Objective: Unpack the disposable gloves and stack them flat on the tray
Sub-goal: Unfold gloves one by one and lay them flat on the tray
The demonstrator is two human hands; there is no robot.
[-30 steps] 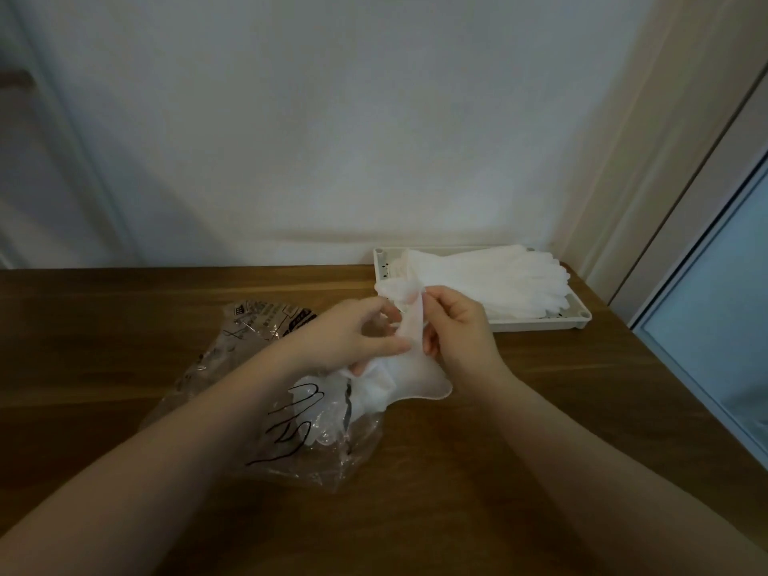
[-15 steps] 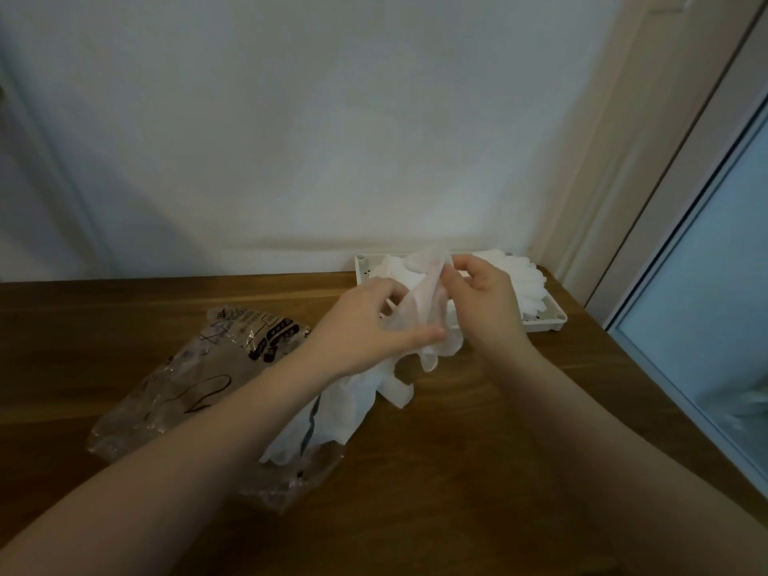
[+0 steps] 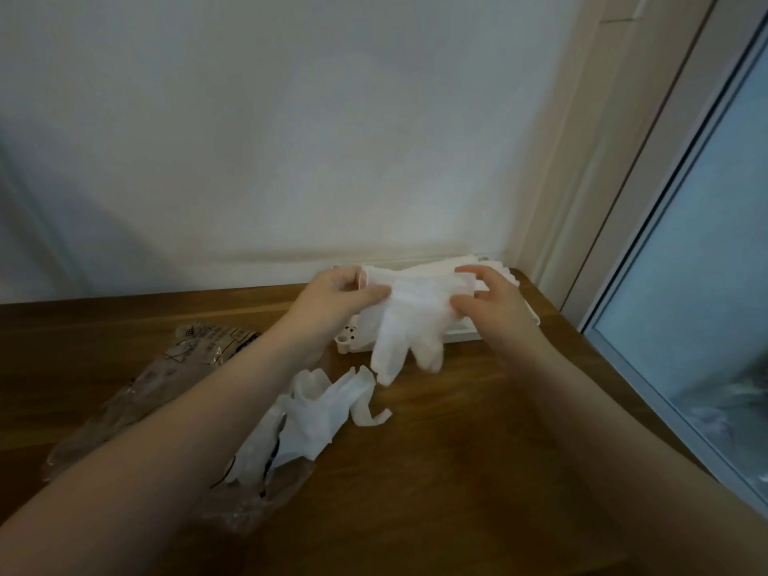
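- The left hand (image 3: 338, 295) pinches one end of a white disposable glove (image 3: 409, 322) between thumb and fingers.
- The right hand (image 3: 492, 299) grips the other end of the same glove, so the cuff is stretched between the two hands, and the glove's fingers hang down below them toward the tabletop (image 3: 478, 451).
- Just beyond and under both hands sits the white tray (image 3: 461, 335), with a stack of gloves (image 3: 436, 270) lying on it; how neatly they lie cannot be told.
- Below the left hand, nearer the person, a loose bunch of gloves (image 3: 320, 413) spills from the mouth of a clear plastic bag (image 3: 137, 392) lying on the tabletop under the left forearm.
- The held glove is apart from that bunch.
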